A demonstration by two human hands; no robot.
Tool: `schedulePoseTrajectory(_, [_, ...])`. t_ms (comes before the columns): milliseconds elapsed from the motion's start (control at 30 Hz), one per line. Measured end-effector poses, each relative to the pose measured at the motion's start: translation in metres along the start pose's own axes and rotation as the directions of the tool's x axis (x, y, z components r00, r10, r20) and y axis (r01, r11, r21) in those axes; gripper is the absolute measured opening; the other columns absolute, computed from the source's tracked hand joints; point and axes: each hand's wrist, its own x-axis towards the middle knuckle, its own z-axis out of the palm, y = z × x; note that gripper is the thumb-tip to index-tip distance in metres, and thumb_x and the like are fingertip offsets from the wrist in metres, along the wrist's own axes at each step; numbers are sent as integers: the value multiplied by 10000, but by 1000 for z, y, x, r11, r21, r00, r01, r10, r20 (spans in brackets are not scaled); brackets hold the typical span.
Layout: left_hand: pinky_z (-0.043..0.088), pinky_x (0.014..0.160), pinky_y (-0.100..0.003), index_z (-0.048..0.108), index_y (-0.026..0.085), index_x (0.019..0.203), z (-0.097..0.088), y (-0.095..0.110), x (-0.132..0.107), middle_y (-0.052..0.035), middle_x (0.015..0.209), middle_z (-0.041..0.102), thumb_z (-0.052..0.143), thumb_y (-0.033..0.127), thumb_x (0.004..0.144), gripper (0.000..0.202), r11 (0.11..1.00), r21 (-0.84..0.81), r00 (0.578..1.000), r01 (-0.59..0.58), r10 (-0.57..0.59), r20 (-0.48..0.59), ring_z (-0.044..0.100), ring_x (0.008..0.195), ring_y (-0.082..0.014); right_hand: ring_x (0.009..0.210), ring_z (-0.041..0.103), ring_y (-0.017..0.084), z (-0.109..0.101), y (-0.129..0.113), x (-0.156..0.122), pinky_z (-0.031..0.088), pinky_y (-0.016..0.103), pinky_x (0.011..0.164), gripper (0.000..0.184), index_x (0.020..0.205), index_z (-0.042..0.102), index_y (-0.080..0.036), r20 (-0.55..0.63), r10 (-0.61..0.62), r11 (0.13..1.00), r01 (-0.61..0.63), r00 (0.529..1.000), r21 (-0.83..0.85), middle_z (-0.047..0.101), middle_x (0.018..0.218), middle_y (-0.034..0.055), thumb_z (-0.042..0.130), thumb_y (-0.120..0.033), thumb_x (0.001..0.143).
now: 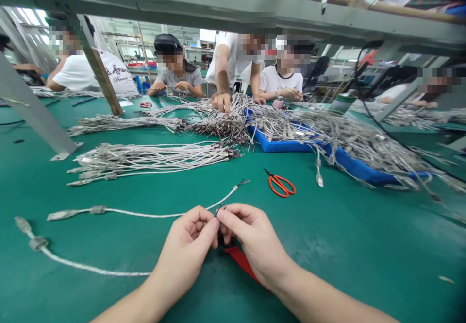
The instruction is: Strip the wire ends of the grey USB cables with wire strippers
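Note:
My left hand (191,243) is closed in a pinch, and thin dark wires (219,211) show at its fingertips. A white USB cable (87,266) with a grey bead near its plug runs under that wrist. My right hand (255,240) pinches at the same wire ends, its fingertips touching my left ones. Beneath the right palm lies a red strip-like handle (242,263) with a dark part; its kind is mostly hidden, and I cannot tell whether the hand grips it. Just behind the hands, a second USB cable (141,214) rests on the green table, its stripped end pointing right.
Orange-handled scissors (280,185) lie beyond my right hand. Bundled cables (153,160) are at left. Blue trays (287,146) heaped with cables stand at right. A shelf beam (218,7) crosses overhead, with a metal leg (40,109) at left. Several co-workers sit or stand opposite; one reaches into the pile.

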Motion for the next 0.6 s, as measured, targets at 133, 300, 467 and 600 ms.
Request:
schedulePoseTrajectory(133, [326, 461, -178, 590, 175, 707, 0, -2, 1, 65, 503, 478, 633, 376, 828, 239, 999, -48, 1000, -7, 7, -1, 360, 441, -63, 501, 474, 95, -2, 0, 1, 376, 237, 505, 235, 672, 657, -143, -26, -28, 999, 27, 999, -23, 561, 553, -23, 737, -349, 753])
schedulePoseTrajectory(300, [444, 585, -204, 624, 181, 772, 1, 3, 1, 0, 653, 654, 670, 372, 799, 198, 993, -116, 1000, -2, 5, 25, 570, 588, -116, 506, 475, 101, -1, -3, 0, 389, 244, 503, 246, 656, 645, -148, 8, -62, 997, 62, 998, -36, 548, 559, -24, 713, -352, 775])
schedulePoseTrajectory(467, [449, 612, -220, 625, 183, 771, -1, 3, 0, -17, 700, 674, 658, 386, 808, 210, 996, -94, 1000, -10, 12, 26, 594, 646, -138, 510, 477, 108, -1, -4, -1, 404, 245, 498, 251, 634, 649, -158, 17, -87, 994, 88, 996, -64, 544, 556, -22, 714, -359, 768])
schedulePoseTrajectory(600, [387, 522, -197, 622, 177, 774, -3, 3, 1, 18, 594, 591, 648, 402, 815, 230, 999, -45, 1000, -9, 11, 28, 501, 539, -102, 514, 481, 109, -2, -6, -1, 416, 241, 507, 226, 652, 679, -162, 10, -117, 988, 118, 993, -103, 544, 537, -24, 722, -358, 755])
